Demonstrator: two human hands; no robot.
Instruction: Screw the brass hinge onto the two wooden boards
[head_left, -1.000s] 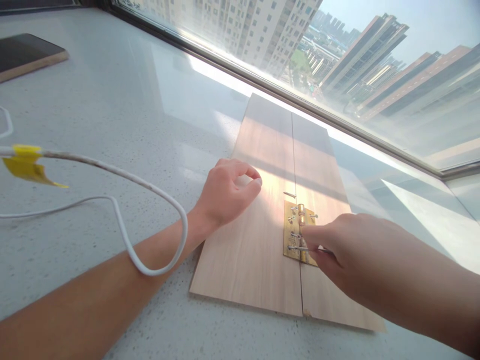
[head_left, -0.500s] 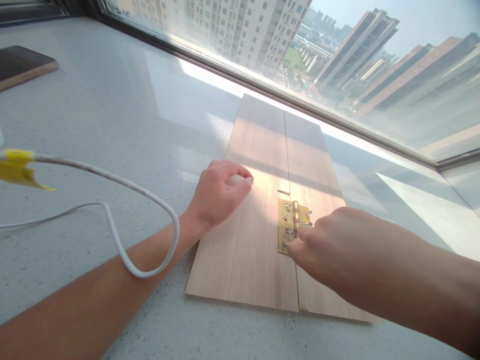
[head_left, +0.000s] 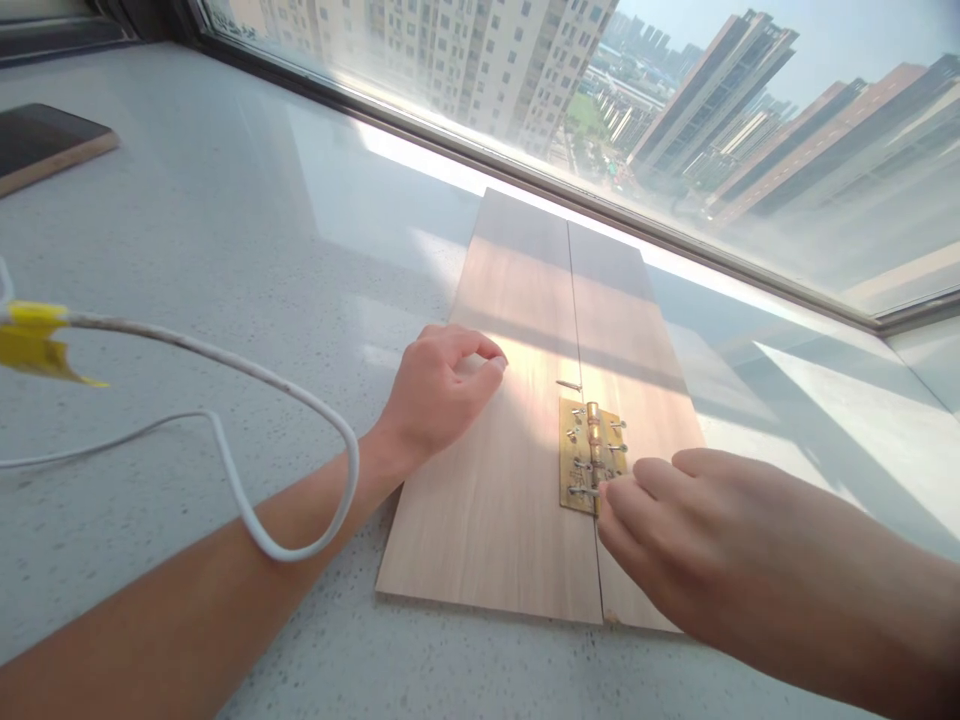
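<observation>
Two pale wooden boards lie side by side, the left board and the right board, with a thin seam between them. A brass hinge lies across the seam, with several screws standing or leaning in its holes. One loose screw rests just beyond it. My right hand is closed at the hinge's lower right, its fingertips at the head of the nearest left-leaf screw. My left hand rests on the left board with thumb and forefinger pinched; what they hold, if anything, is too small to name.
A white cable with yellow tape loops over my left forearm. A phone lies at the far left of the speckled white surface. The window frame runs behind the boards.
My right hand has moved slightly right and down, showing more of the hinge and the screw at its near end. My left hand stays in place.
</observation>
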